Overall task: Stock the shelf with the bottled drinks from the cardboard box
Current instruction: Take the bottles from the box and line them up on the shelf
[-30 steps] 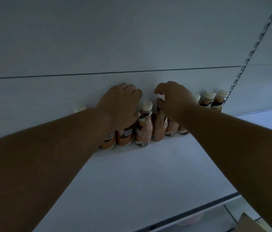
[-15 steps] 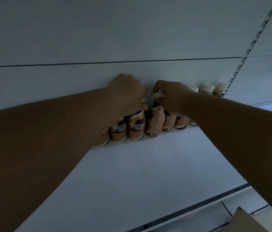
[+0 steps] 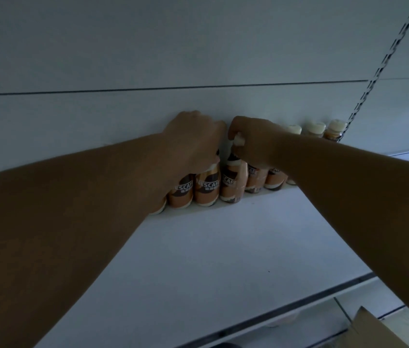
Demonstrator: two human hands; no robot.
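A row of orange-brown coffee bottles (image 3: 207,190) with cream caps stands along the back of the white shelf (image 3: 223,247), against the rear panel. My left hand (image 3: 195,141) lies over the tops of the left bottles, fingers curled down onto them. My right hand (image 3: 253,139) pinches the cap of a middle bottle (image 3: 232,183), which leans a little. Three more caps (image 3: 315,128) show to the right of my right hand. A corner of the cardboard box (image 3: 374,330) shows at the bottom right.
The white back panel (image 3: 198,46) rises behind the bottles. A slotted metal upright (image 3: 379,71) runs diagonally at the right. The shelf's dark front edge (image 3: 273,307) crosses the lower right, with a lower level under it.
Both hands have closed in on the bottle tops. The left hand dropped onto the left bottles; the right hand took hold of the middle bottle's cap. The view shifted slightly.
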